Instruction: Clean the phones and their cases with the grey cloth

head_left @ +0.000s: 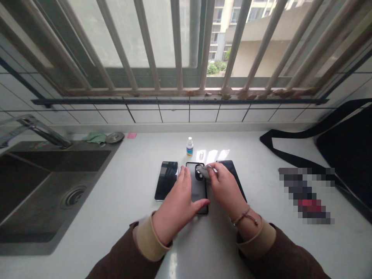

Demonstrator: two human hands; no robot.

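A phone case [198, 190] with a black rim and a smoky, see-through back lies flat on the counter, its camera cutout at the top right. My left hand [180, 199] grips it at the sides, fingers along the left edge and thumb across the lower right. My right hand [225, 186] pinches a small grey cloth [205, 171], which touches the case around the camera cutout. To the left lies a dark-screened phone [167, 180]. A black flat device [236, 176] lies on the right, partly covered by my right hand. Behind stands a small white bottle [190, 148], with its cap [201, 155] beside it.
A steel sink [55, 166] with a faucet [46, 131] fills the left. A green cloth [95, 137], a metal strainer [114, 137] and a pink piece [131, 136] lie near its back corner. At right are a black bag [345, 143] with a strap and a blurred-out item [306, 195].
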